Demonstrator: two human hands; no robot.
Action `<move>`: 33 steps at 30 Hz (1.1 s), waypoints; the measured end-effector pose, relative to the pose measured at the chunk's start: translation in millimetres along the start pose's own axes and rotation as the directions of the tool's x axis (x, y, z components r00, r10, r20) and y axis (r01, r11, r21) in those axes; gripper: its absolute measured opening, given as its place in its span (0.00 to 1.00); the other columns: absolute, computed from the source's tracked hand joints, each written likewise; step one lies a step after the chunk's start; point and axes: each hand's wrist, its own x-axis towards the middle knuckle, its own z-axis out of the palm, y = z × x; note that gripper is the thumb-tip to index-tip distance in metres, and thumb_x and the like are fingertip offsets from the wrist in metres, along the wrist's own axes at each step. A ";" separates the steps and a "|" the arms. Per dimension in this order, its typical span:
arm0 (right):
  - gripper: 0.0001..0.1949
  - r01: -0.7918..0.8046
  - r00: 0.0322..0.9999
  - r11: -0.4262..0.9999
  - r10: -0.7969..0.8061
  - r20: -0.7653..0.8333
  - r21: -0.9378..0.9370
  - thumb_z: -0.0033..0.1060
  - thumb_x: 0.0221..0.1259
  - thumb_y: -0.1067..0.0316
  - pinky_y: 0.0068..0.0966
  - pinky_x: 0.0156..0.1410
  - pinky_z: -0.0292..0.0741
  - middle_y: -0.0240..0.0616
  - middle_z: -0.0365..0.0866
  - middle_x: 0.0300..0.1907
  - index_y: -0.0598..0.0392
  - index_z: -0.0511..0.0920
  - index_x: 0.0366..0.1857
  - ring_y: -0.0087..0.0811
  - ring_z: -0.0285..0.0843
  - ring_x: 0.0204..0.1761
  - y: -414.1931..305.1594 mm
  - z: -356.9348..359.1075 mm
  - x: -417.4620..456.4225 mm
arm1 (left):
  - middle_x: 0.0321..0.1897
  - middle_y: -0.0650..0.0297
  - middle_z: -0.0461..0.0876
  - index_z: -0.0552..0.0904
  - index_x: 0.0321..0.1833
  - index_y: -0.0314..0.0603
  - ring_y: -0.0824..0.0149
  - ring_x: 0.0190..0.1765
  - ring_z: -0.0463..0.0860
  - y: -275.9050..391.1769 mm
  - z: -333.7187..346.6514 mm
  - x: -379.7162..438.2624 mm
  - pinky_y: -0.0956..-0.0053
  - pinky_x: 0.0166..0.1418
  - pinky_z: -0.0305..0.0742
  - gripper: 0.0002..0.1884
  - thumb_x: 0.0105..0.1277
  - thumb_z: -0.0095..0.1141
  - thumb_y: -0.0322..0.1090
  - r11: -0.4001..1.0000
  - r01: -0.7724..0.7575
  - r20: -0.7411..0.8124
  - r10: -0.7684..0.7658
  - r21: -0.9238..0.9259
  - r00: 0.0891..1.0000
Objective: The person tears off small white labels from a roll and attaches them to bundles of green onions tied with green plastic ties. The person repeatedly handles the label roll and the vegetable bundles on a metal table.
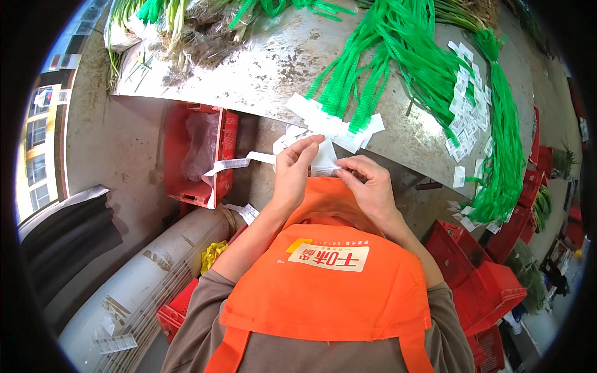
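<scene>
My left hand (293, 170) is at the table's front edge, thumb and forefinger together against white label paper; its other fingers are hidden. The fingertips of my right hand (369, 181) pinch the edge of a white label (325, 161) between the hands. From beside my left hand, a strip of printed labels (233, 163) trails leftward over a red crate's rim. Just beyond my fingers, green mesh net sleeves (343, 88) lie on the table with white labels (317, 119) at their near ends. Some of these labels overhang the edge.
The worn table (261, 86) carries bundled green onions (175, 23) at far left and more labelled green nets (501, 140) hanging at right. A red crate (226, 144) holding clear plastic stands left. Other red crates (485, 289) are at right. A large white roll (140, 275) lies lower left.
</scene>
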 end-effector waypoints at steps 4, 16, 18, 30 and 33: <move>0.05 -0.060 0.998 0.998 0.058 -0.037 -0.034 0.62 0.55 0.78 0.13 0.35 0.68 0.31 0.77 0.34 0.61 0.80 0.35 0.16 0.71 0.32 -1.1 11.9 1.8 | 0.34 0.66 0.80 0.80 0.49 0.31 0.77 0.32 0.79 -4.4 -15.3 6.1 0.81 0.35 0.77 0.14 0.68 0.50 0.35 0.997 0.018 -0.004 -0.018 0.079 1.000; 0.09 -0.389 0.902 0.921 0.388 -0.188 0.031 0.62 0.57 0.69 0.15 0.34 0.68 0.33 0.81 0.30 0.64 0.81 0.36 0.17 0.72 0.29 29.9 7.4 83.3 | 0.30 0.64 0.80 0.78 0.50 0.32 0.74 0.29 0.77 -4.0 -56.3 22.7 0.83 0.32 0.70 0.15 0.63 0.55 0.34 0.954 0.098 -0.169 -0.051 0.283 0.984; 0.09 -0.369 0.910 0.929 0.367 -0.194 0.028 0.61 0.57 0.70 0.17 0.36 0.70 0.36 0.82 0.33 0.65 0.81 0.37 0.19 0.74 0.30 47.3 0.9 87.7 | 0.29 0.67 0.79 0.76 0.52 0.32 0.79 0.29 0.75 -0.8 -50.4 14.8 0.86 0.33 0.68 0.16 0.60 0.58 0.25 0.855 0.011 -0.074 0.032 0.518 0.997; 0.17 -0.386 0.829 0.383 -0.255 -0.497 -0.839 0.61 0.54 0.75 0.23 0.47 0.72 0.40 0.80 0.43 0.58 0.75 0.49 0.25 0.77 0.41 -62.9 -252.5 58.8 | 0.26 0.72 0.79 0.83 0.45 0.37 0.82 0.28 0.73 13.0 -23.3 -19.4 0.85 0.31 0.68 0.10 0.65 0.53 0.31 0.875 -0.183 0.034 0.188 0.449 0.982; 0.16 -0.026 0.777 0.541 -0.519 -0.357 -0.841 0.62 0.53 0.74 0.27 0.58 0.70 0.46 0.77 0.50 0.59 0.76 0.48 0.33 0.75 0.51 -46.1 -190.2 55.0 | 0.29 0.69 0.81 0.82 0.46 0.36 0.79 0.30 0.77 8.9 -20.6 -5.0 0.84 0.32 0.72 0.12 0.67 0.50 0.35 0.994 -0.084 0.017 0.083 0.074 0.996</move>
